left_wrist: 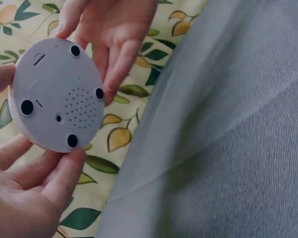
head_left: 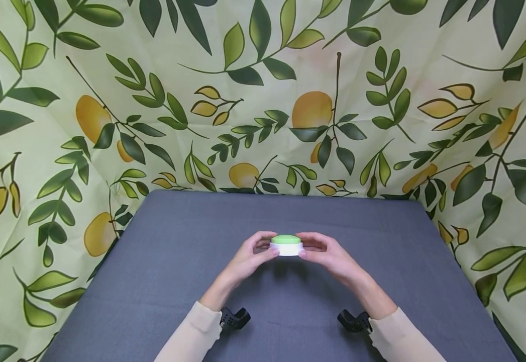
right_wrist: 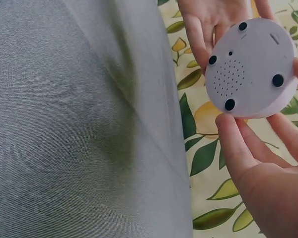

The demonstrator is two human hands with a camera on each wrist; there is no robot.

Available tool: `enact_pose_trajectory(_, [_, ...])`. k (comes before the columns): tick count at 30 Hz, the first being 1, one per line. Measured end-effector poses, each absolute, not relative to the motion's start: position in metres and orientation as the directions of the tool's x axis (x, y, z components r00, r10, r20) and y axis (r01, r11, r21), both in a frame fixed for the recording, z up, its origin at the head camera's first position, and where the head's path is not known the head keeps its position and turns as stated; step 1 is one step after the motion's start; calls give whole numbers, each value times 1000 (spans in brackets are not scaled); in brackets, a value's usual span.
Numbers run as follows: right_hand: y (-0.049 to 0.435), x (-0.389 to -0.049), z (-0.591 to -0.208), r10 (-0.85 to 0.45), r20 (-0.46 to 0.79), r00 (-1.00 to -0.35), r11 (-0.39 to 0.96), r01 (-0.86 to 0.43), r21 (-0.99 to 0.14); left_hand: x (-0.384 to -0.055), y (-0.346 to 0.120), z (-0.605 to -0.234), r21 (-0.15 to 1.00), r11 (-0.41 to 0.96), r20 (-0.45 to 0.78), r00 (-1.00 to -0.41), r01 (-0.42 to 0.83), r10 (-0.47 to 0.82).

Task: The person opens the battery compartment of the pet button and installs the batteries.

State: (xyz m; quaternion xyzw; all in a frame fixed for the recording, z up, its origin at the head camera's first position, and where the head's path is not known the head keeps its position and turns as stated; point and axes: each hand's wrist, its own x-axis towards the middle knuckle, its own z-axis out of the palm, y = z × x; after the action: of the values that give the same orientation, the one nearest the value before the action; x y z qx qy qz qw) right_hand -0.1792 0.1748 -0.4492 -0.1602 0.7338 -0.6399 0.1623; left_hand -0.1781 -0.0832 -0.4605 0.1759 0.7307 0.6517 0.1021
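Observation:
A round push-button buzzer (head_left: 286,246) with a green domed top and a white base is held up over the grey table, its shadow below it. My left hand (head_left: 254,255) grips its left side, thumb in front and fingers behind. On the opposite side my right hand (head_left: 330,254) grips it the same way. The buzzer's white underside (left_wrist: 49,74) faces the left wrist camera, showing black round feet, a cluster of small speaker holes and a slot. In the right wrist view the same underside (right_wrist: 253,64) appears between the fingers of both hands.
The grey cloth-covered table (head_left: 177,226) extends on all sides below the hands. Behind and beside it hangs a leaf-and-fruit patterned curtain (head_left: 272,100). Black wrist cameras sit at the left cuff (head_left: 235,319) and right cuff (head_left: 354,322).

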Motion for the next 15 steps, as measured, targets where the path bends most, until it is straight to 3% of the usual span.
enact_pose_trajectory(7, [172,-184,-446,-411,-48,-910,133,-8,-991,-187,-80,-464,982,-14,180,-899,191,399])
enact_pose_trajectory(15, [168,-192,-450,-384,9,-923,132,-65,-989,-193,-77,-467,980,31,166,-901,195,401])
